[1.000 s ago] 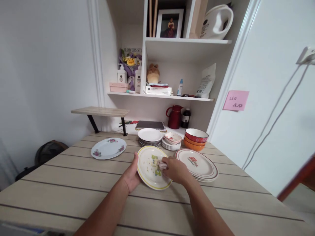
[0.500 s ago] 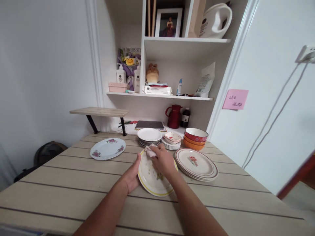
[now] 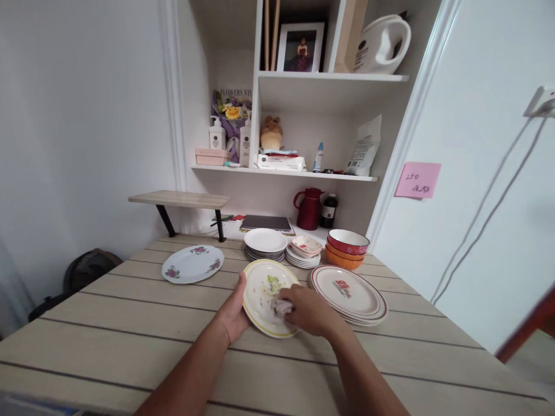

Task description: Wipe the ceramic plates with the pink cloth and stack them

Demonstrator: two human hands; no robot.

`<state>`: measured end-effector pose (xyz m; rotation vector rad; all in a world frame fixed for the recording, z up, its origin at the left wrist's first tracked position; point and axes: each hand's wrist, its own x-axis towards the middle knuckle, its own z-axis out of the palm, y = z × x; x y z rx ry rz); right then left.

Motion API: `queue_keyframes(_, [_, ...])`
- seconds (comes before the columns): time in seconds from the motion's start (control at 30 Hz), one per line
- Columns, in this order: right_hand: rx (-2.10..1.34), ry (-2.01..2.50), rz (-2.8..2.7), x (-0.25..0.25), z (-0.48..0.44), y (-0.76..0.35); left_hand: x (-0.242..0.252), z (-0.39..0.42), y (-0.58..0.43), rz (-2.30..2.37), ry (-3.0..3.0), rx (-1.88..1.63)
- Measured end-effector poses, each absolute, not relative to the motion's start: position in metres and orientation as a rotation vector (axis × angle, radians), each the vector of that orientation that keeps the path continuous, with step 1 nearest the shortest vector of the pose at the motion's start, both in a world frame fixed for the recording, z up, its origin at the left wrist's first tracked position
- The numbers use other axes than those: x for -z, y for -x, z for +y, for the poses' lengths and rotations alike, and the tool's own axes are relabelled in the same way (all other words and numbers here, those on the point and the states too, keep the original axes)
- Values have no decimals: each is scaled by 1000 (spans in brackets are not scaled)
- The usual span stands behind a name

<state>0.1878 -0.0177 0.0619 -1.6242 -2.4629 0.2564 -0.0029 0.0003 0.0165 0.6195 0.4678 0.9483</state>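
A yellow-rimmed plate (image 3: 265, 283) with a green pattern and specks of dirt lies on the wooden table (image 3: 130, 329). My left hand (image 3: 235, 315) grips the plate's left edge, thumb on the rim. My right hand (image 3: 309, 311) is closed on a small crumpled cloth (image 3: 282, 306) and presses it on the near part of the plate.
A flowered plate (image 3: 192, 263) lies to the left. Behind stand a stack of white plates (image 3: 265, 243), small dishes (image 3: 304, 251) and red and orange bowls (image 3: 347, 247). Red-rimmed plates (image 3: 348, 294) are stacked at the right. A red jug (image 3: 309, 208) and shelves are behind.
My right hand with the cloth has swept from the plate's far edge back to its near part. The left hand stays on the rim.
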Motion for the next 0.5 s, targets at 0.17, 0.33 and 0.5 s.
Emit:
queue_keyframes(0.17, [-403, 1338, -2421, -55, -16, -166, -16, 1, 2, 416, -638, -944])
queue_keyframes(0.33, [-278, 1590, -2028, -47, 3, -176, -17, -2, 1, 460, -657, -942])
queue_keyframes(0.5, [-106, 1808, -1674, -46, 19, -202, -13, -3, 0, 492, -705, -932])
